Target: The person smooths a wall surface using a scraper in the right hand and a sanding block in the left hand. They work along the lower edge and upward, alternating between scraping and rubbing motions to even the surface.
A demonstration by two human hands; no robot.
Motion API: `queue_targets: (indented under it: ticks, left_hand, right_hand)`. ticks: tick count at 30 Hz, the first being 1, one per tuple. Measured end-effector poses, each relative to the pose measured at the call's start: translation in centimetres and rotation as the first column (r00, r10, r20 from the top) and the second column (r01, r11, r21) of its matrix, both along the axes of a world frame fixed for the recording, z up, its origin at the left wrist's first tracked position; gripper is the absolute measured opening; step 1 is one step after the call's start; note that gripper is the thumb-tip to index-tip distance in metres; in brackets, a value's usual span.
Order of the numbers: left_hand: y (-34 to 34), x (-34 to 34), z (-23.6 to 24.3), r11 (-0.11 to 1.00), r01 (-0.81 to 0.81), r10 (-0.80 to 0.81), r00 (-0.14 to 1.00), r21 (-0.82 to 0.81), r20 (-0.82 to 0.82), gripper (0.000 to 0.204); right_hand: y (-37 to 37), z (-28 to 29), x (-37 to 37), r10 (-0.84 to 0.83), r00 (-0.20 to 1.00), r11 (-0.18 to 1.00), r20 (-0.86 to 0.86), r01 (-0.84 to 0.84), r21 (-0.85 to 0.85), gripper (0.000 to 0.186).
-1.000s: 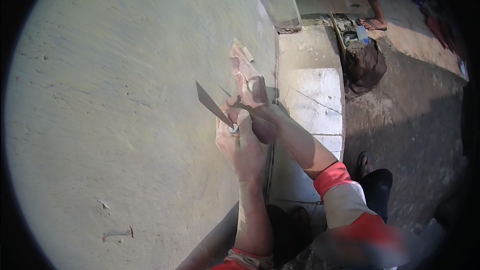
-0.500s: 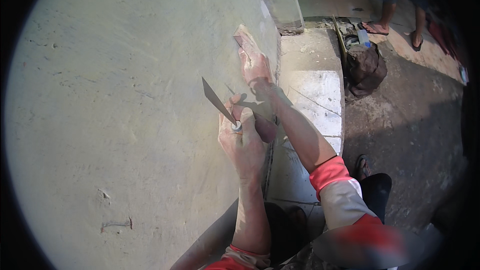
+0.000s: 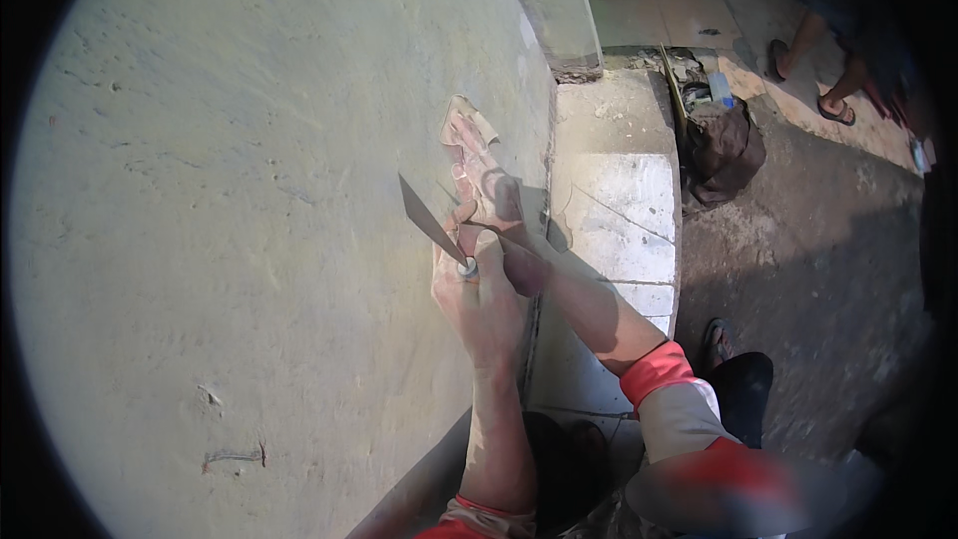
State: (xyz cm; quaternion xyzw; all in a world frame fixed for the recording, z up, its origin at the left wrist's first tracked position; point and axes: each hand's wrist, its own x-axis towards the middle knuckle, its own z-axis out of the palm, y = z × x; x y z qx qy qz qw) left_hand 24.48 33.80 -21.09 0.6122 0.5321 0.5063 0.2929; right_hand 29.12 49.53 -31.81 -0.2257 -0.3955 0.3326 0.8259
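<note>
My right hand [image 3: 491, 190] reaches up the pale plastered wall [image 3: 249, 190] and presses a small worn piece of sandpaper [image 3: 463, 123] flat against it near the wall's corner edge. Just below it, my left hand [image 3: 481, 304] is closed round the handle of a putty knife [image 3: 429, 225]. The knife's thin dark blade points up and to the left, angled off the wall. The two hands overlap slightly, and the knife's handle is mostly hidden in my fist.
Right of the wall's corner is a whitish concrete ledge [image 3: 619, 210]. A dark bag [image 3: 726, 145] with a long tool beside it lies on the ground further right. Another person's sandalled feet [image 3: 836, 108] stand at the top right. My own sandalled foot [image 3: 714, 339] is on the dirt ground.
My right hand slid the sandpaper up the wall, then came back down a little. My left hand has kept the putty knife in about the same place.
</note>
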Motion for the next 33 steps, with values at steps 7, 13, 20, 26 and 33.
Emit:
queue_targets:
  ticks: [7, 13, 20, 26, 33]
  left_hand:
    - [0.0, -0.5, -0.3, 0.994, -0.011, 0.011, 1.0, 0.105, 0.001, 0.036]
    - [-0.8, -1.2, 0.3, 1.0, -0.003, 0.002, 1.0, 0.019, 0.028, 0.035]
    - [-0.9, -0.8, 0.4, 0.997, -0.012, 0.008, 0.999, 0.079, 0.043, 0.038]
    - [-1.5, 0.0, 1.3, 1.0, 0.019, -0.017, 0.995, -0.021, 0.094, 0.036]
    - [-1.1, -0.6, 0.1, 1.0, 0.016, -0.016, 0.999, -0.008, 0.038, 0.035]
  right_hand:
    - [-2.3, -0.6, 0.3, -0.037, 0.94, 0.999, 0.34, 0.045, -0.015, 0.06]
    - [-1.2, 2.8, 2.4, -0.161, 0.909, 0.972, 0.385, 0.213, -0.096, 0.051]
    - [-1.7, 0.7, -0.1, -0.302, 0.929, 0.946, 0.214, 0.32, -0.052, 0.042]
    - [2.2, -0.9, 3.5, -0.342, 0.865, 0.823, 0.366, 0.464, -0.328, 0.041]
    - [-1.3, -2.5, 2.2, -0.262, 0.856, 0.838, 0.445, 0.431, -0.336, 0.041]
